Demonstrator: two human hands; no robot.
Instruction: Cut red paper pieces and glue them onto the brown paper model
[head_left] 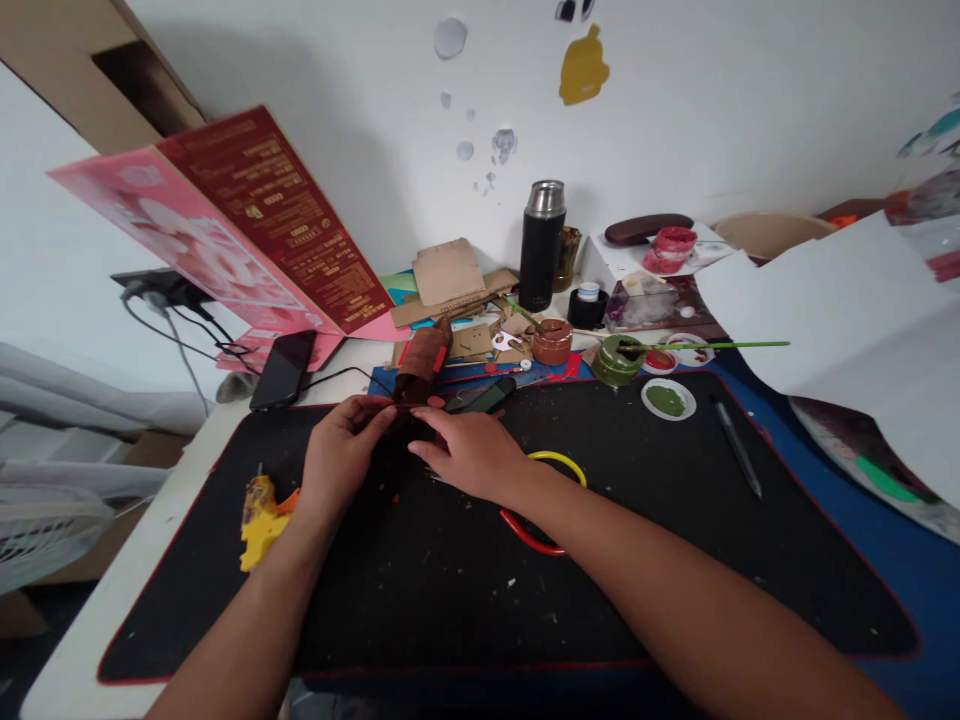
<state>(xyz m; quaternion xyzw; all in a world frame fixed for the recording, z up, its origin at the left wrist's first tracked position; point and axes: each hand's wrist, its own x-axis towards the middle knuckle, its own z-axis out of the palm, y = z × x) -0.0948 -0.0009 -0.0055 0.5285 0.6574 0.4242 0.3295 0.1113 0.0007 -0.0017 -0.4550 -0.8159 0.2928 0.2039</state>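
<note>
My left hand (339, 458) is closed in a pinch, thumb against fingers, on a thin reddish-brown strip (405, 406). The strip is narrow and dark, and its material is hard to make out. My right hand (474, 448) has its index fingertip at the strip's other end, with the thumb held apart below. Just behind the fingers lies a reddish-brown painted cylinder (424, 358), tilted, with a dark end towards me. Close to the right hand are a small red disc (436, 403) and a dark green flat tool (487, 395).
A yellow glue gun (262, 525) lies left on the black mat (420, 600). A yellow-and-red ring (559, 458) is partly under my right forearm. Behind stand a brown paint jar (552, 342), a green paint jar (616, 362) and a black flask (541, 250). A pen (736, 447) lies right.
</note>
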